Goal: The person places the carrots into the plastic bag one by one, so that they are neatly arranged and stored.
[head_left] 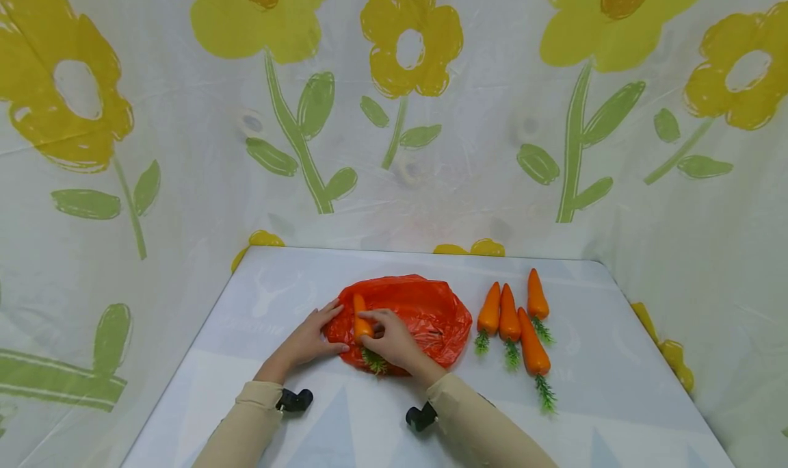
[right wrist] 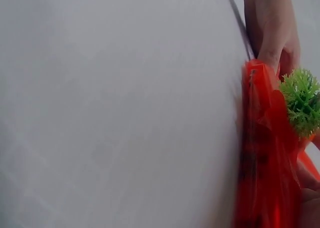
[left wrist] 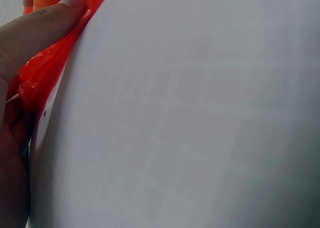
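A red plastic bag lies spread on the table. My left hand holds its left edge, and the left wrist view shows the thumb over the red plastic. With my right hand I grip a toy carrot at its thick end, over the left part of the bag. The carrot points away from me, and its green leafy top hangs by the bag's near edge. In the right wrist view only part of the right hand shows, at the right edge.
To the right of the bag lie several more toy carrots with green tops toward me. The pale table ends at a flower-printed curtain at the back and sides. A black wrist camera sits on each forearm.
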`<state>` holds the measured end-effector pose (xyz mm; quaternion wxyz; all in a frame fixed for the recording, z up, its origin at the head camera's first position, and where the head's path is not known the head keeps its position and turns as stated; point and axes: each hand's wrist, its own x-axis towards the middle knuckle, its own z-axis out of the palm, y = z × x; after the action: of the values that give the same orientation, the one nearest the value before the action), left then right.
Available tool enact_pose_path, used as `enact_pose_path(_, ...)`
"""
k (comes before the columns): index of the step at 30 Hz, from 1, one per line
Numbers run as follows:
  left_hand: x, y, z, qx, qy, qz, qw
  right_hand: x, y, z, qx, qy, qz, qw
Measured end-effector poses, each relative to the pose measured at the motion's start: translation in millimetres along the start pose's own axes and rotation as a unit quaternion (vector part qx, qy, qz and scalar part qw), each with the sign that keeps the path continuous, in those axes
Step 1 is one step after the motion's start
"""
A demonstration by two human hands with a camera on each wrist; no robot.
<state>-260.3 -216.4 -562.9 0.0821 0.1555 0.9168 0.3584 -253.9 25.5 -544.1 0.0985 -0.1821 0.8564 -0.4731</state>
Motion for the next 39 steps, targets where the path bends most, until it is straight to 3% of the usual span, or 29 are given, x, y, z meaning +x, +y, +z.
enact_pose_path(8, 0.2, -0.5, -0.7, 0.003, 0.002, 0.011, 0.9999, 3.5, 1, 6, -0.018, 0.007, 0.000, 0.9998)
enact_pose_path(20, 0.1, -0.2, -1.2, 0.005, -0.004, 0.004, 1.0000, 3.9, -5, 12, -0.044, 0.016, 0.009, 0.9989)
enact_pose_path(39, -0.3, 3.0, -2.0, -0.004, -0.004, 0.000, 1.0000, 0.5, -6, 12, -0.016, 0.026, 0.018, 0.9994)
